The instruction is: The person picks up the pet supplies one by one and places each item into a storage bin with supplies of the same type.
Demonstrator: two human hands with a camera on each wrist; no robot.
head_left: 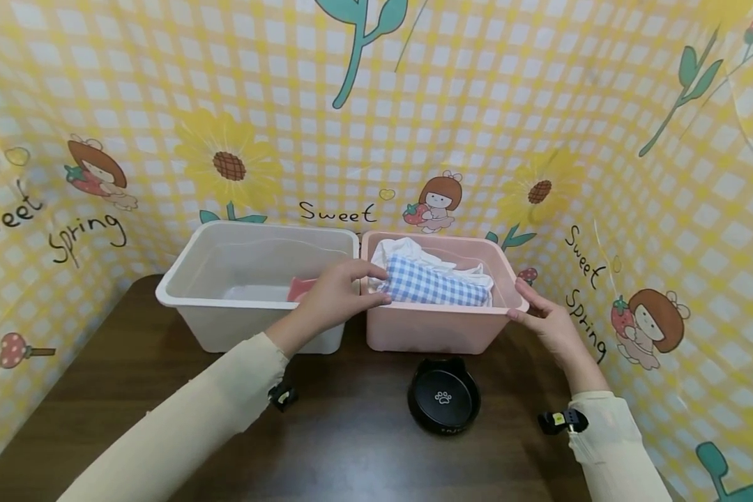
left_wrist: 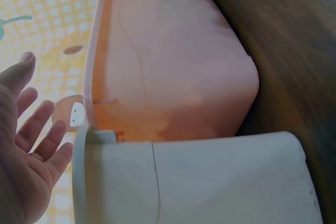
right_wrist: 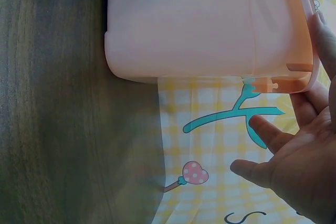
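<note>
A pink bin (head_left: 439,328) stands on the dark table, with a blue-and-white checked cloth (head_left: 436,282) and white cloth (head_left: 408,247) inside it. My left hand (head_left: 341,289) hovers at the bin's left end, over the gap beside the grey-white bin (head_left: 207,321); its fingers are loosely spread and hold nothing, as the left wrist view also shows. At the opposite end, my right hand (head_left: 552,331) grips the pink bin's front right corner by the rim, its thumb (right_wrist: 321,30) on the front and fingers beyond the corner. Its lower fingers stick out free.
In the grey-white bin lies a pink-red item (head_left: 300,287), partly hidden by the left forearm. A black pet bowl (head_left: 444,399) with a paw print sits in front of the pink bin. Checked fabric (head_left: 326,160) hangs close behind the bins and along both sides.
</note>
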